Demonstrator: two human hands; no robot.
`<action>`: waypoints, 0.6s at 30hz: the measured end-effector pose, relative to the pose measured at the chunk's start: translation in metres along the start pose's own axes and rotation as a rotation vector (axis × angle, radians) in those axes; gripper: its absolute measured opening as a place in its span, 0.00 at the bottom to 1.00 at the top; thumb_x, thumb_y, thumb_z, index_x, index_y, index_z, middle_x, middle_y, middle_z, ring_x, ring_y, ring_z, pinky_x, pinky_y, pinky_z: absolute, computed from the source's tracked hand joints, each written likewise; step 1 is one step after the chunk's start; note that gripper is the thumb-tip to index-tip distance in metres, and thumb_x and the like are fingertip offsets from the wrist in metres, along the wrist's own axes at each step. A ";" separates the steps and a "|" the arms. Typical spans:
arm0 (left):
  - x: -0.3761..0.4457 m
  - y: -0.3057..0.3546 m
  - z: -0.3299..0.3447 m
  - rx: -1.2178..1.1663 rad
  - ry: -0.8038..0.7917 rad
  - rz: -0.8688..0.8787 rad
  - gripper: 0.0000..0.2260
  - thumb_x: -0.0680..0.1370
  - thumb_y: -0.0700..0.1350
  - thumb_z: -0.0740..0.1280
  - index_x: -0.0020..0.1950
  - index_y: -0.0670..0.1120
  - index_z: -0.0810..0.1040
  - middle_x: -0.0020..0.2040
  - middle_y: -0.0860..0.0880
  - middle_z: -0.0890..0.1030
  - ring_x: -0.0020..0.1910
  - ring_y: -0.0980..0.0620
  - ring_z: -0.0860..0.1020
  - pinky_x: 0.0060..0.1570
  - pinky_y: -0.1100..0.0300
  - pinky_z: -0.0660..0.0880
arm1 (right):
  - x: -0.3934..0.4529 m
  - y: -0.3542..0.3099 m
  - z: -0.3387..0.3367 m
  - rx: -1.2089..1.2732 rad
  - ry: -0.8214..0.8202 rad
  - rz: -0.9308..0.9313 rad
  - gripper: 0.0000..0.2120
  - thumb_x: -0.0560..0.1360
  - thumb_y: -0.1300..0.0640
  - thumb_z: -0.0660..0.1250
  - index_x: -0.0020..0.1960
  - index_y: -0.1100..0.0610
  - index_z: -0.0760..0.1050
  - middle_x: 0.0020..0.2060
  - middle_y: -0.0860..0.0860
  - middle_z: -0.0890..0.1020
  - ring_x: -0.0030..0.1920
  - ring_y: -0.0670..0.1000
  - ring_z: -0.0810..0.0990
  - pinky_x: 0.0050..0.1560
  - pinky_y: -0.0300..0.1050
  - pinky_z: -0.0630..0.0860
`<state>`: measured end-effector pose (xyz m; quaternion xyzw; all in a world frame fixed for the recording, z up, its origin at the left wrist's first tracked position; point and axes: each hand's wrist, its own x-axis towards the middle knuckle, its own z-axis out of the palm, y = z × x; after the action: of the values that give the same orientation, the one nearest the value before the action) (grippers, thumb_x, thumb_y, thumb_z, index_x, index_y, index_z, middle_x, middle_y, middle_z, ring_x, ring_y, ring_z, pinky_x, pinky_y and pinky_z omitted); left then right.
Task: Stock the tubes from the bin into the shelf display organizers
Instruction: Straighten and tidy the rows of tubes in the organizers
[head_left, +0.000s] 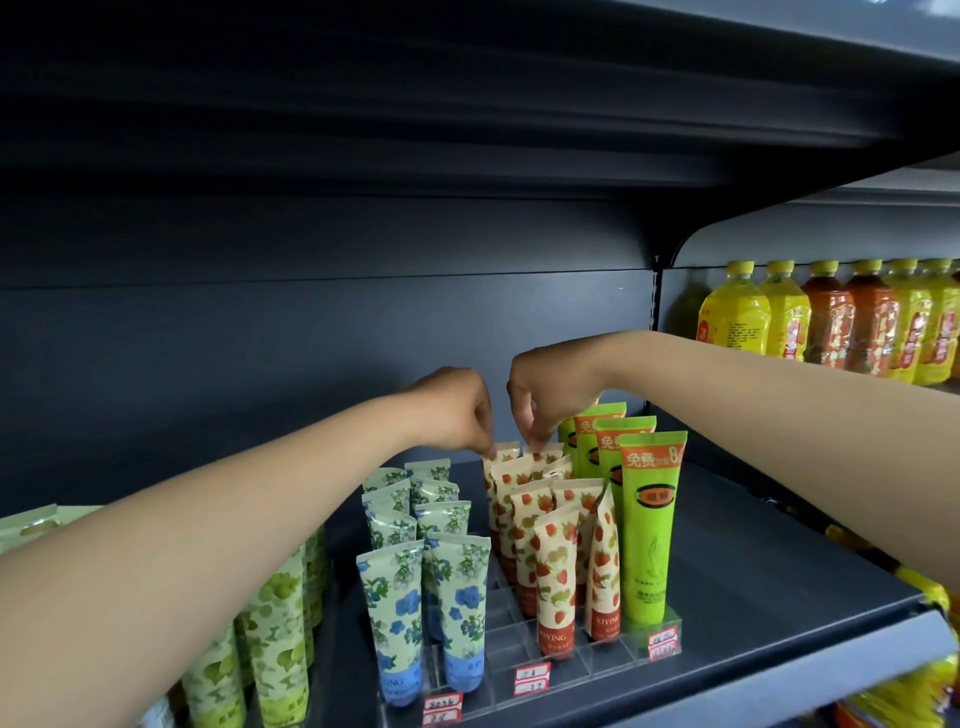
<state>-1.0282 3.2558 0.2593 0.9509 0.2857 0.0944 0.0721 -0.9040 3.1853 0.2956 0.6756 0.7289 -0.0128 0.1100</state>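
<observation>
Several strawberry-print tubes (556, 561) stand upright in a clear acrylic organizer (582, 660) on the dark shelf. My left hand (457, 410) reaches over the back row and pinches the crimped top of a rear strawberry tube (503, 451). Beside it, my right hand (550, 389) pinches the top of the neighbouring rear strawberry tube (545, 453). Blue-flower tubes (405, 597) fill the rows to the left. Tall green tubes (647, 525) stand in the right column. The bin is not in view.
Green-grape print tubes (270, 639) stand at the far left. Yellow and red drink bottles (831, 322) line the neighbouring shelf at the right. Red price tags (532, 678) sit on the organizer's front. Bare shelf surface (769, 571) lies right of the green tubes.
</observation>
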 end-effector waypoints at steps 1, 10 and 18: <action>0.000 0.000 0.001 -0.008 0.001 -0.001 0.07 0.70 0.47 0.74 0.34 0.49 0.78 0.33 0.57 0.76 0.35 0.57 0.73 0.31 0.64 0.66 | 0.000 0.000 0.000 0.006 0.003 -0.001 0.04 0.70 0.51 0.73 0.39 0.49 0.80 0.41 0.42 0.81 0.46 0.43 0.76 0.48 0.38 0.72; -0.002 0.000 0.001 -0.026 -0.001 0.016 0.05 0.71 0.47 0.74 0.40 0.47 0.82 0.33 0.58 0.76 0.35 0.58 0.73 0.32 0.65 0.67 | 0.002 -0.004 -0.001 0.032 0.007 -0.004 0.05 0.70 0.52 0.73 0.42 0.53 0.82 0.37 0.39 0.79 0.40 0.41 0.75 0.44 0.37 0.70; -0.003 -0.002 0.001 -0.031 -0.019 0.035 0.04 0.70 0.48 0.74 0.39 0.50 0.81 0.36 0.58 0.78 0.41 0.56 0.76 0.40 0.63 0.70 | -0.003 -0.009 -0.004 0.015 -0.012 0.024 0.07 0.71 0.51 0.72 0.45 0.54 0.83 0.35 0.38 0.78 0.38 0.39 0.75 0.41 0.34 0.69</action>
<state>-1.0313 3.2551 0.2572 0.9553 0.2671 0.0911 0.0878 -0.9134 3.1824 0.2984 0.6849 0.7201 -0.0211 0.1092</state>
